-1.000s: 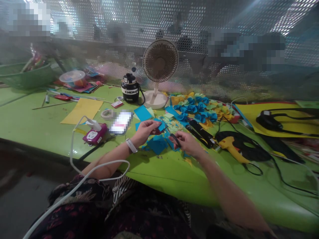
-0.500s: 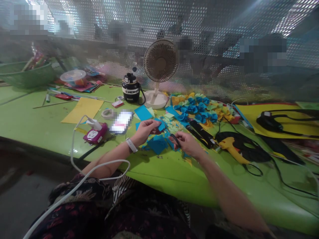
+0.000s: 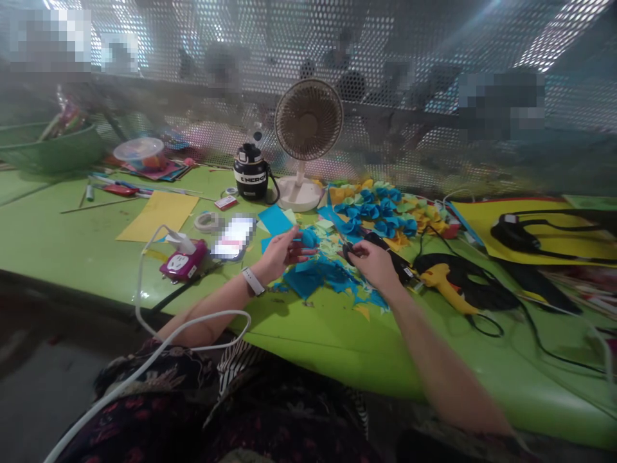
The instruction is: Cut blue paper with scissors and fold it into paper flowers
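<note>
My left hand (image 3: 282, 255), with a white watch band (image 3: 253, 281) on its wrist, pinches a small blue paper piece (image 3: 308, 238) above the scattered blue and yellow paper scraps (image 3: 313, 280). My right hand (image 3: 376, 265) grips small dark-handled scissors (image 3: 349, 252), whose blades are hidden. That hand lies over a pair of black tubes (image 3: 385, 247), mostly covering them. Blue paper flowers (image 3: 373, 210) stand in a cluster just beyond both hands.
A yellow glue gun (image 3: 441, 283) with black cords lies to the right. Beyond my left hand are a blurred phone (image 3: 234, 238), a magenta power socket (image 3: 183, 260) with a white cable (image 3: 144, 302), and a yellow paper sheet (image 3: 157, 215). A desk fan (image 3: 308, 122) stands behind.
My right hand has moved up and to the right, over the black tubes. My left hand has turned slightly, its fingers spreading more. The paper scraps look shifted.
</note>
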A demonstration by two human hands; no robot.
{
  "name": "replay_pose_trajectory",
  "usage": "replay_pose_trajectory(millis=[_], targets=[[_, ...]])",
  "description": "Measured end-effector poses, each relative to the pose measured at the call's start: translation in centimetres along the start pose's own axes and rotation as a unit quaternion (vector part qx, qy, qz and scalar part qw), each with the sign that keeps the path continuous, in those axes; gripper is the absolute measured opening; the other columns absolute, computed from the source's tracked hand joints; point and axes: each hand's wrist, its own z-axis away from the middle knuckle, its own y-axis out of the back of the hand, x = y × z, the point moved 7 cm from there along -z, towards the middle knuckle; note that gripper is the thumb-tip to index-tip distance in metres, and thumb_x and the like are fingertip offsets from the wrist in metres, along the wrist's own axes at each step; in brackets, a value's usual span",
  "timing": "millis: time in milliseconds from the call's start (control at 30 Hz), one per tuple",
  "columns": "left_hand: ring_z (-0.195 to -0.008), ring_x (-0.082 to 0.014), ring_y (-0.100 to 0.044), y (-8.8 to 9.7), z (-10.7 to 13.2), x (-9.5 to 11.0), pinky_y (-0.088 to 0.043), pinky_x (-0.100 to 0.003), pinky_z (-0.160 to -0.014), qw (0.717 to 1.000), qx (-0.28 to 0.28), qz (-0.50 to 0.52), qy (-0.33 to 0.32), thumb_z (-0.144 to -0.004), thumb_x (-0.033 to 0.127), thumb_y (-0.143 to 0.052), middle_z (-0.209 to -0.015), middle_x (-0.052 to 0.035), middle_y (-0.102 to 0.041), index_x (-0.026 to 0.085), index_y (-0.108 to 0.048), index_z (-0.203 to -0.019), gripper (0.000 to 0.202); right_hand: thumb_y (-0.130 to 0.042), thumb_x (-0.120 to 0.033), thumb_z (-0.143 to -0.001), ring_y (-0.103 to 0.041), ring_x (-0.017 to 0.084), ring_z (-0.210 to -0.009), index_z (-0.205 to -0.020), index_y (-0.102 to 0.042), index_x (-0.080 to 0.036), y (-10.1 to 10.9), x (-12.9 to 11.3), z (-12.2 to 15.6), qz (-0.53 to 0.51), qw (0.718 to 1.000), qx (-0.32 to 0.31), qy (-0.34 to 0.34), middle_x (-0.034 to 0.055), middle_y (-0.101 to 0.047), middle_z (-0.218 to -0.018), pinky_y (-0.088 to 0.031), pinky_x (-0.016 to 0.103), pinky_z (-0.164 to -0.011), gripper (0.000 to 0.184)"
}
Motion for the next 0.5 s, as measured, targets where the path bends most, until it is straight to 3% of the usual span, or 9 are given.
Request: replay_pose_trajectory(millis=[133,267,367,500], targets=[[-0.074,-0.0186,-0.075,-0.1,-0.3,-0.3,-0.058,-0.023,-0.063,0.999,-0.017,0.032,0.014,-0.084,0.03,-0.073,-0.073,-0.0088,-0.073,0.014,-0.058,-0.079,0.022,-0.067,-0.053,-0.075,-0.063,0.023,-0.076,-0.077,-0.07,-0.02,-0.3,0.5,-0.5,0.143,0.99,-0.001,0.012,0.01,-0.071,-0.089,-0.04,0.031,-0.063,0.034],[-0.079,-0.0183,-0.075,-0.4,-0.2,-0.4,-0.059,-0.025,-0.07,0.998,-0.053,0.041,0.011,-0.079,0.013,-0.073,-0.082,-0.0084,-0.075,0.013,-0.061,-0.08,0.012,-0.065,-0.053,-0.078,-0.064,0.023,-0.072,-0.083,-0.074,-0.02,-0.8,1.3,-1.1,0.188,0.981,-0.026,-0.027,0.0079,-0.073,-0.08,-0.035,0.03,-0.057,0.035],[-0.074,-0.0137,-0.072,-0.4,-0.1,-0.4,-0.057,-0.023,-0.069,0.998,-0.066,0.022,-0.01,-0.07,0.005,-0.078,-0.081,-0.0043,-0.074,0.013,-0.066,-0.081,0.018,-0.066,-0.051,-0.078,-0.066,0.024,-0.075,-0.083,-0.074,-0.021,-0.9,1.6,-1.4,0.209,0.976,-0.018,-0.049,0.0081,-0.075,-0.081,-0.034,0.03,-0.056,0.032],[-0.062,-0.0093,-0.066,-0.1,-0.2,-0.6,-0.053,-0.021,-0.06,0.998,-0.058,-0.024,-0.026,-0.066,0.01,-0.084,-0.074,-0.0007,-0.072,0.015,-0.071,-0.097,0.033,-0.066,-0.047,-0.081,-0.067,0.024,-0.076,-0.083,-0.074,-0.022,-0.9,1.9,-1.5,0.213,0.974,-0.019,-0.07,0.0075,-0.076,-0.08,-0.034,0.03,-0.057,0.026]])
